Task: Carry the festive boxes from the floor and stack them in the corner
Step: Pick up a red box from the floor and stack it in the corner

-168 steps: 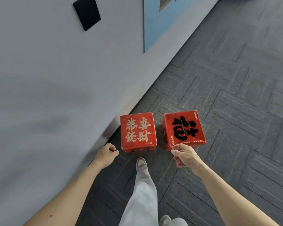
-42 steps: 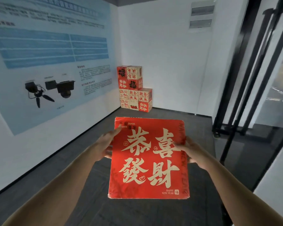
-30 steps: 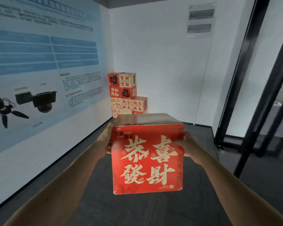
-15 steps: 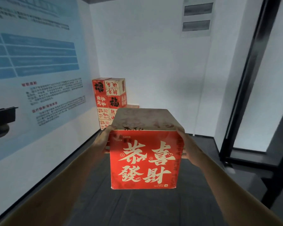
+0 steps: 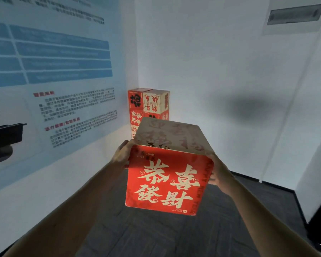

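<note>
I hold a red festive box (image 5: 167, 180) with gold characters at chest height, in the middle of the view. My left hand (image 5: 121, 154) grips its left side and my right hand (image 5: 218, 173) grips its right side. The box's cream top face tilts toward me. Beyond it, in the room's corner, stands a stack of red and cream festive boxes (image 5: 148, 102); the held box hides the stack's lower part.
A blue poster wall (image 5: 54, 71) runs along the left. A white wall (image 5: 230, 80) closes the back, with a grey vent panel (image 5: 295, 13) high up. Dark carpet floor (image 5: 156, 234) lies below. A dark door frame (image 5: 319, 229) stands at the right edge.
I have walked closer to the corner; the stack looms larger and sits more behind the box. The box stays in both hands, tilted a bit more so its top shows.
</note>
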